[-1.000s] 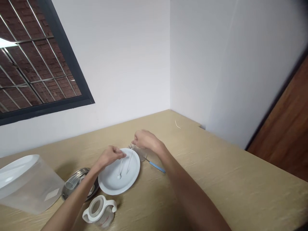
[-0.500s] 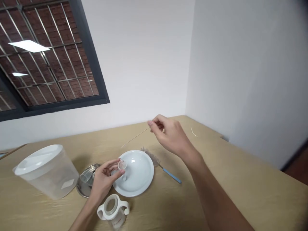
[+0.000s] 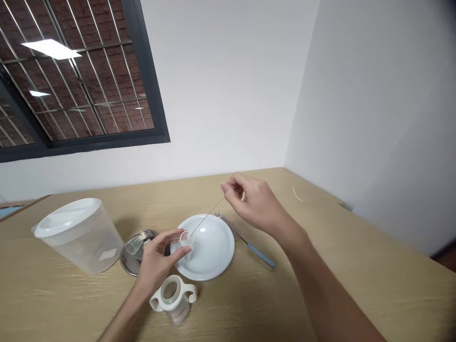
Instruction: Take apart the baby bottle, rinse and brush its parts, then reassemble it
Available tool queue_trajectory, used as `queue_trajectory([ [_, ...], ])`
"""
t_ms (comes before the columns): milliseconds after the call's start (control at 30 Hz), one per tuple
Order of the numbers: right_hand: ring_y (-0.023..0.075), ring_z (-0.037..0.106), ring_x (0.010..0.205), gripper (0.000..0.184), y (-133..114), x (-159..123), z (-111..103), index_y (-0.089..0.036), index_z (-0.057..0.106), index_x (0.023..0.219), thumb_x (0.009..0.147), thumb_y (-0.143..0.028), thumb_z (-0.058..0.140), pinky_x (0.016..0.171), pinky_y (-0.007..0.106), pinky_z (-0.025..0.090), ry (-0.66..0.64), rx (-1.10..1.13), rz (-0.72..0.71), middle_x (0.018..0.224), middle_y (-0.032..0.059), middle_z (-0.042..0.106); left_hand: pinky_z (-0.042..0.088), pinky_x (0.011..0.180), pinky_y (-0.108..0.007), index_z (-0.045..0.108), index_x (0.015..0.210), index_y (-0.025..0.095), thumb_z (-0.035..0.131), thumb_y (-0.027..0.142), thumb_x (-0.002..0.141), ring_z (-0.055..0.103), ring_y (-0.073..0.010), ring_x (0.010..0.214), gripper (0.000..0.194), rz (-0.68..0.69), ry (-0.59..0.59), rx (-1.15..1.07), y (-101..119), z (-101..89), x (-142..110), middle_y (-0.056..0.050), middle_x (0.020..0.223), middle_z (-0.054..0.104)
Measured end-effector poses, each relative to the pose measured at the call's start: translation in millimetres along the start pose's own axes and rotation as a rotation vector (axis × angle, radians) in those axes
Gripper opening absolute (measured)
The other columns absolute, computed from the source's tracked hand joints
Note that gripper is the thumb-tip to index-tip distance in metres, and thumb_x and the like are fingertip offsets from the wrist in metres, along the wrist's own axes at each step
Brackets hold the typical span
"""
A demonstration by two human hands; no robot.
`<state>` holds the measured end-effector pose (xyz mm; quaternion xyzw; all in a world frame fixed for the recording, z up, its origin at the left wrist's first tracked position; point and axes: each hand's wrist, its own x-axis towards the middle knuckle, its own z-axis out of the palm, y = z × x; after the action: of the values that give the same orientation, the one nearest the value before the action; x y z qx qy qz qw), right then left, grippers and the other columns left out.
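Note:
My left hand [image 3: 160,256] pinches a small clear piece with a round open rim [image 3: 187,238] between thumb and fingers, over the left part of a white plate [image 3: 213,263]. A narrower part of it hangs below the rim, hard to make out. My right hand [image 3: 245,197], higher and to the right, is closed on one end of a thin straw brush [image 3: 210,213]. The brush slants down to the left and its far tip is at the round rim. How deep the tip sits I cannot tell.
Near the plate are a two-handled bottle body [image 3: 174,297], a steel dish [image 3: 130,266] holding clear parts, and a bottle brush [image 3: 261,256] with a blue handle. A translucent lidded bin [image 3: 81,242] stands left. A thin pale strip [image 3: 297,194] lies back right.
My right hand lifted the brush off the plate, then lowered its tip to the rim. My left hand turned the clear piece so its round opening faces up. The view shifted rightward in between.

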<state>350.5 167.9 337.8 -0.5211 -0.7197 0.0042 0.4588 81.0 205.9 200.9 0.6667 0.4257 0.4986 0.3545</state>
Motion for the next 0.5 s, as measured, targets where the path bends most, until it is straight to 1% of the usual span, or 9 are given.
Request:
queue_trajectory([
  [67, 0.0103, 0.048, 0.057, 0.026, -1.0, -0.4, 3.2, -0.021, 0.05, 0.072, 0.097, -0.029, 0.051, 0.055, 0.024, 0.033, -0.016, -0.006, 0.001, 0.064, -0.0036, 0.057, 0.058, 0.094, -0.039, 0.077, 0.106, 0.02, 0.089, 0.035, 0.068, 0.072, -0.0261, 0.103, 0.043, 0.005, -0.001, 0.033, 0.5, -1.8, -0.2, -0.01, 0.113, 0.079],
  [200, 0.0096, 0.046, 0.056, 0.026, -7.9, -2.3, 9.9, -0.02, 0.048, 0.072, 0.097, -0.026, 0.052, 0.056, 0.025, 0.032, -0.004, -0.004, -0.06, 0.065, -0.0029, 0.056, 0.059, 0.091, -0.039, 0.077, 0.104, 0.019, 0.089, 0.036, 0.067, 0.072, -0.0263, 0.1, 0.042, 0.002, 0.004, 0.055, 1.0, -4.1, -1.0, -0.011, 0.111, 0.079],
  [400, 0.0098, 0.049, 0.058, 0.023, -17.3, -8.3, 15.2, -0.02, 0.049, 0.074, 0.098, -0.022, 0.052, 0.057, 0.025, 0.033, 0.09, -0.071, -0.241, 0.067, -0.0014, 0.059, 0.06, 0.091, -0.038, 0.078, 0.102, 0.019, 0.09, 0.035, 0.067, 0.073, -0.0256, 0.098, 0.041, 0.0, 0.016, 0.031, 4.5, -3.2, -3.5, -0.01, 0.108, 0.08],
  [500, 0.0104, 0.05, 0.059, 0.023, -20.5, -11.1, 15.5, -0.02, 0.05, 0.075, 0.098, -0.022, 0.051, 0.058, 0.026, 0.035, 0.111, -0.108, -0.308, 0.067, -0.0007, 0.059, 0.06, 0.09, -0.037, 0.079, 0.102, 0.019, 0.09, 0.034, 0.066, 0.073, -0.0256, 0.098, 0.04, 0.006, 0.024, 0.016, 6.4, -3.0, -4.9, -0.01, 0.106, 0.081],
])
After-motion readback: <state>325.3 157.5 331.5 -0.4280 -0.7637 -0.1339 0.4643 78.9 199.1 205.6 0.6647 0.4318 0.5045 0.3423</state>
